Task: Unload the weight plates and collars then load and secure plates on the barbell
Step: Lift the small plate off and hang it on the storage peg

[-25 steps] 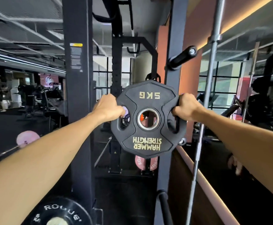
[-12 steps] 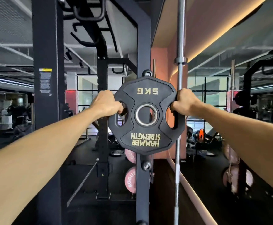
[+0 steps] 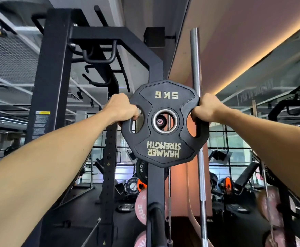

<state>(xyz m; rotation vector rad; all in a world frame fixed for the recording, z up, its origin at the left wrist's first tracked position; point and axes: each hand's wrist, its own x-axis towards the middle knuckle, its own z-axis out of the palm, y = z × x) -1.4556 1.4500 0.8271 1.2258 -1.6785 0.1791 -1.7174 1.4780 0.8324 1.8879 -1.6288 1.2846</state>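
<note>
Black 5 kg plate [image 3: 165,123] gripped upside down by both hands, left hand [image 3: 122,109] and right hand [image 3: 205,108]

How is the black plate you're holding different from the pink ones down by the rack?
The black plate has angled edges, grip holes and gold 5KG lettering upside down; the pink plates are smooth rounds with pale lettering. The black one is held up by both hands, left hand and right hand; the pink ones sit stored low on the rack. Both have centre holes.

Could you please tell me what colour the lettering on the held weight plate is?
Pale gold on the black rubber weight plate, seen best in the head view.
</note>
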